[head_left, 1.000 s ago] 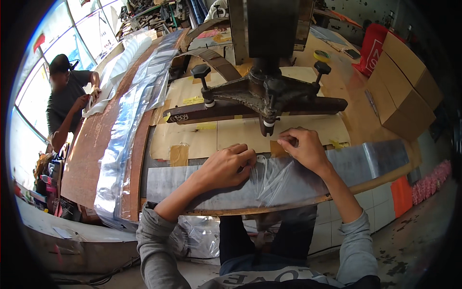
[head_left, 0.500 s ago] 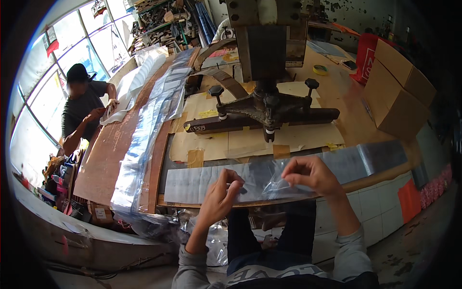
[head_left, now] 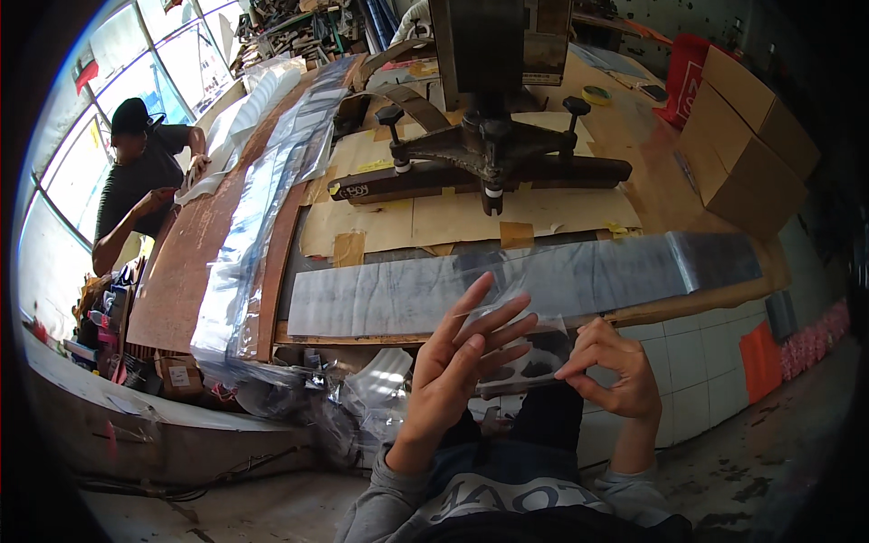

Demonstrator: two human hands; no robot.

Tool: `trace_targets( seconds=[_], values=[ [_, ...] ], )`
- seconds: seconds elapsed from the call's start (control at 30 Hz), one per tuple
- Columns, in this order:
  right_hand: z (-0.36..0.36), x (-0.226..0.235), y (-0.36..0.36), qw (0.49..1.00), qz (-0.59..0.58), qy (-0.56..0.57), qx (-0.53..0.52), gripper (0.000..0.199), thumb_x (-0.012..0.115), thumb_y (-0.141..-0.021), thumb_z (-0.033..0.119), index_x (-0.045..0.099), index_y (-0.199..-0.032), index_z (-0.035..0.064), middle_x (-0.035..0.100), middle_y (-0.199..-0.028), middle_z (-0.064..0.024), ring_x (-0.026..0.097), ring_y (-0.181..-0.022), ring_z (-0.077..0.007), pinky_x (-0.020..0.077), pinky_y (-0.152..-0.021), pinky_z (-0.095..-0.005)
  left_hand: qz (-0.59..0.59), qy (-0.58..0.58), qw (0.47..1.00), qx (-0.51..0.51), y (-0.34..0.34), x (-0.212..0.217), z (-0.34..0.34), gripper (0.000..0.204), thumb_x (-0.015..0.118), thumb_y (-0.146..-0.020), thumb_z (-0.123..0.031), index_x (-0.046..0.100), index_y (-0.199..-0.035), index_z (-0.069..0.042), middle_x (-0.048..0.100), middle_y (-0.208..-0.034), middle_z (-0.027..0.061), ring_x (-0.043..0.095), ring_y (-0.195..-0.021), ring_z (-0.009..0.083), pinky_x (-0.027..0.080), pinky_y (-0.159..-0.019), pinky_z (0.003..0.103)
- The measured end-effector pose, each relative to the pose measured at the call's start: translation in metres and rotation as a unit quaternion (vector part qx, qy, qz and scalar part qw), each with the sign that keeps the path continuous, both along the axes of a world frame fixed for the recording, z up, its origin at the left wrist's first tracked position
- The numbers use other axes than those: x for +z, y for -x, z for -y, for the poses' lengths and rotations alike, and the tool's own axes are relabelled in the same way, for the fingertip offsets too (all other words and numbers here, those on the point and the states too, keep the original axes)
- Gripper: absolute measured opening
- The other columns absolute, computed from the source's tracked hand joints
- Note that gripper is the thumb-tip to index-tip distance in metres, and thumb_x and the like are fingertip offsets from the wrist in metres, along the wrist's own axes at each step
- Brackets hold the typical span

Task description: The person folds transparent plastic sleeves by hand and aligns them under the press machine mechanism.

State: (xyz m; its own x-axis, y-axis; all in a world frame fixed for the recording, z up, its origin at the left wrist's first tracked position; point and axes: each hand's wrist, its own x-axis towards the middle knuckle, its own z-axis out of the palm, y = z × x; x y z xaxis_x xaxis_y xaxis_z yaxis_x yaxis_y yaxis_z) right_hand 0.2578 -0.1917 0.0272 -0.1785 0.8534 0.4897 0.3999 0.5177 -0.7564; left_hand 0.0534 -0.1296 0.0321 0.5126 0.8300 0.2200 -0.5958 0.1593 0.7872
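Observation:
Above the near edge of the worktable, my right hand [head_left: 617, 366] pinches a small piece of clear plastic film [head_left: 540, 360] between thumb and fingertips. My left hand [head_left: 460, 366] is open, its fingers spread at the other side of the film; whether they touch it I cannot tell. The film is thin and see-through, so its outline is partly lost. Just beyond my hands a long strip of translucent plastic sheet [head_left: 380, 299] lies flat along the table, with a shiny band towards its right end.
A black metal press head with a long bar [head_left: 489, 172] stands over taped cream board [head_left: 362, 222]. Clear plastic lengths [head_left: 244, 235] cover the brown board at left, where another person [head_left: 145, 181] handles white sheeting. A cardboard box [head_left: 742, 136] and yellow tape roll [head_left: 596, 95] are at right.
Both hands have drawn back towards my body, with the film now below the table's near edge. My left hand's fingers have spread from a closed pose. The view has shifted slightly.

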Motion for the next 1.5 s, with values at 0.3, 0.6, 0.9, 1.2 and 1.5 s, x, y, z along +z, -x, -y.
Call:
trace_targets(
  seconds=[0.3, 0.6, 0.9, 1.2, 1.5],
  values=[
    [0.013, 0.006, 0.004, 0.996, -0.056, -0.029, -0.067, 0.019, 0.072, -0.07, 0.013, 0.067, -0.087, 0.0053, 0.058, -0.09, -0.0088, 0.054, -0.081, -0.0185, 0.044, -0.074, -0.0304, -0.019, -0.007, 1.0, -0.015, -0.003, 0.003, 0.015, 0.051, 0.037, -0.095, -0.012, 0.017, -0.139, 0.003, 0.043, -0.124, 0.0354, 0.048, -0.115, 0.0402, 0.046, -0.092, 0.046],
    [0.016, 0.012, 0.004, 0.985, -0.128, -0.077, -0.09, 0.025, 0.068, -0.074, 0.014, 0.066, -0.094, -0.0005, 0.059, -0.103, -0.0136, 0.057, -0.095, -0.0227, 0.0463, -0.082, -0.0321, -0.055, -0.028, 0.998, -0.02, -0.002, -0.005, 0.025, 0.049, 0.035, -0.096, -0.013, 0.019, -0.139, 0.003, 0.046, -0.121, 0.0353, 0.051, -0.113, 0.0397, 0.046, -0.092, 0.046],
    [0.015, 0.003, 0.003, 0.979, -0.176, -0.067, -0.074, 0.027, 0.067, -0.076, 0.011, 0.063, -0.098, -0.0029, 0.059, -0.101, -0.0146, 0.057, -0.094, -0.0226, 0.0451, -0.084, -0.0323, -0.086, -0.086, 0.992, -0.041, -0.002, -0.012, 0.028, 0.045, 0.034, -0.096, -0.013, 0.024, -0.138, 0.001, 0.047, -0.125, 0.0278, 0.049, -0.116, 0.0357, 0.04, -0.098, 0.043],
    [0.053, -0.032, -0.046, 0.919, -0.372, -0.094, 0.089, 0.024, 0.065, -0.081, 0.009, 0.048, -0.099, 0.0102, 0.055, -0.068, 0.0001, 0.049, -0.064, -0.0096, 0.0383, -0.066, -0.028, -0.274, -0.527, 0.799, -0.093, -0.001, -0.016, 0.044, 0.053, 0.058, -0.084, -0.029, 0.047, -0.128, -0.003, 0.038, -0.138, 0.019, 0.036, -0.128, 0.0327, 0.032, -0.103, 0.045],
    [0.102, -0.057, -0.117, 0.828, -0.531, -0.18, 0.032, 0.017, 0.057, -0.083, 0.003, 0.046, -0.094, 0.0099, 0.036, -0.06, 0.003, 0.036, -0.062, -0.0095, 0.0335, -0.071, -0.0287, -0.439, -0.458, 0.762, 0.131, 0.035, -0.03, -0.011, 0.038, 0.063, -0.078, -0.007, 0.059, -0.115, -0.009, 0.054, -0.121, 0.0113, 0.051, -0.114, 0.0312, 0.043, -0.091, 0.041]
  ],
)
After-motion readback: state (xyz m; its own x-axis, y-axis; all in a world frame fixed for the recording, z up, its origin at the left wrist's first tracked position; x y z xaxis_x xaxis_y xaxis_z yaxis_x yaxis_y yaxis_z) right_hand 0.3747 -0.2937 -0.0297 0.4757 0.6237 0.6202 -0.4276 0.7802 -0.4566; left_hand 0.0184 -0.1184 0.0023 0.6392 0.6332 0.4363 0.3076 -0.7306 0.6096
